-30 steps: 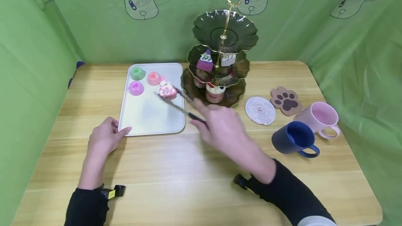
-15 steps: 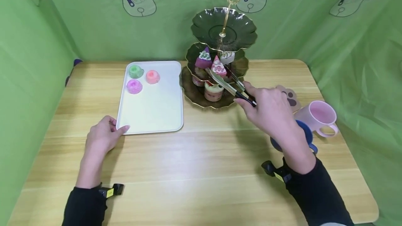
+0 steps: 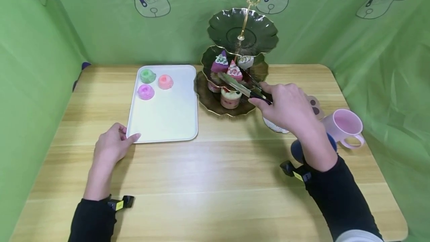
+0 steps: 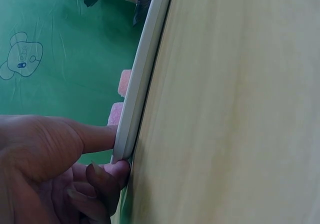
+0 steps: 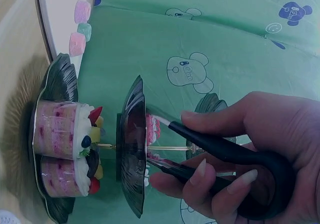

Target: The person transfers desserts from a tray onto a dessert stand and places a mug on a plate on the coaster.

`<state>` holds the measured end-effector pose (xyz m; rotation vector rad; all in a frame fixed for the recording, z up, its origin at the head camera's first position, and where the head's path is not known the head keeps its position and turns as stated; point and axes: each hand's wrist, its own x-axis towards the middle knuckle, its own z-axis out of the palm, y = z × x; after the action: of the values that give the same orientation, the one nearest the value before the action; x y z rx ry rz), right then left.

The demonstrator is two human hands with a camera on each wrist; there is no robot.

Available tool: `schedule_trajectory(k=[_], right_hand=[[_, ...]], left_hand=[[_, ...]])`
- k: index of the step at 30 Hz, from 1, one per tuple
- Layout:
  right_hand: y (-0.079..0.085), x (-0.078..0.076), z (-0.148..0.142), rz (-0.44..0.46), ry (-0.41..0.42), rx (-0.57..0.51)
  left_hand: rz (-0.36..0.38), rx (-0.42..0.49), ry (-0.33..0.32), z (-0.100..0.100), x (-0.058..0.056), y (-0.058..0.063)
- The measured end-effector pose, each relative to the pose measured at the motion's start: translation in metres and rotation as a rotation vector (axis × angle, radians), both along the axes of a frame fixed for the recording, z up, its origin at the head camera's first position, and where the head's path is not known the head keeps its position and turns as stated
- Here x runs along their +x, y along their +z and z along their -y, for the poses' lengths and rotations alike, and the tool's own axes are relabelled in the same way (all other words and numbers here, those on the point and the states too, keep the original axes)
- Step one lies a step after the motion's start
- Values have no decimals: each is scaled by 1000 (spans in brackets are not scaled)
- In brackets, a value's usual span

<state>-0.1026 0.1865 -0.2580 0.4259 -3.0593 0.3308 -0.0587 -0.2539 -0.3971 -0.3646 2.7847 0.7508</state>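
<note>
My right hand (image 3: pixel 290 107) grips the black handles of metal tongs (image 3: pixel 241 89). Their two arms stand either side of a pink cake slice (image 3: pixel 234 71) on the middle tier of the stand (image 3: pixel 260 71). Beside that slice are a purple cake slice (image 3: pixel 219 65) and a white cake slice (image 3: pixel 246 62), the white one partly hidden. At the left, my left hand (image 3: pixel 112 145) pinches the near left corner of a white tray (image 3: pixel 164 120), thumb on the rim. On the tray lie a green ring-shaped sweet (image 3: pixel 147 76), a pink one (image 3: pixel 165 81) and a purple one (image 3: pixel 146 92).
Layered cake cups (image 5: pixel 57 129) with fruit on top fill part of the bottom tier. Right of the stand are a round woven coaster (image 3: pixel 274 126), a paw-shaped coaster (image 3: pixel 315 106), a pink mug (image 3: pixel 346 124) and a blue mug (image 3: pixel 297 151), partly behind my right arm.
The pink cake slice has travelled in the tongs from above the tray to the stand's middle tier, on the right. My left hand has stayed at the tray corner.
</note>
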Motion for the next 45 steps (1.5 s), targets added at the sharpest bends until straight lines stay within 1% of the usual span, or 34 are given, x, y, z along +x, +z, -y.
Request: schedule_trajectory(k=[2,4,5,7,8,11,12,13,15,18,21,24,27,29,32,34,37,41,45], right_hand=[[3,2,0,34,-27,10],[7,7,-2,50,-48,4],[10,10,-4,53,-63,-10],[15,19,-7,26,-74,-42],[17,24,-8,-8,-60,-61],[24,40,-4,-164,32,-118],[25,44,0,-203,70,-129],[25,49,5,-221,101,-141],[23,55,19,-231,162,-157],[8,54,44,-132,194,-164],[-19,41,74,-88,224,-107],[-49,21,104,-41,219,-15],[-75,0,129,21,173,69],[-86,-12,142,69,126,102],[-94,-28,159,125,54,117],[-96,-38,170,149,25,124],[-97,-53,184,161,-1,127],[-103,-69,199,133,-4,120],[-110,-77,207,89,21,135]], left_hand=[[-3,0,0,0,-1,1],[-4,-2,-4,0,-1,1],[-5,-4,-7,0,-2,1],[-3,-5,-10,0,-3,1],[-4,-6,-12,0,-3,1],[-5,-13,-16,0,-5,2],[-4,-14,-14,1,-5,2],[-4,-15,-12,1,-5,3],[-6,-16,-11,2,-5,4],[-9,-11,-12,1,-5,3],[-10,-7,-11,0,-4,2],[-10,-10,-1,0,-3,0],[-5,-8,1,-1,-3,-1],[2,-4,-5,-2,-2,-2],[7,3,-10,-3,-2,-2],[6,1,-6,-3,-2,-1],[-1,-2,2,-3,-2,0],[-6,-2,7,-1,-1,0],[-6,-5,11,0,1,0]])
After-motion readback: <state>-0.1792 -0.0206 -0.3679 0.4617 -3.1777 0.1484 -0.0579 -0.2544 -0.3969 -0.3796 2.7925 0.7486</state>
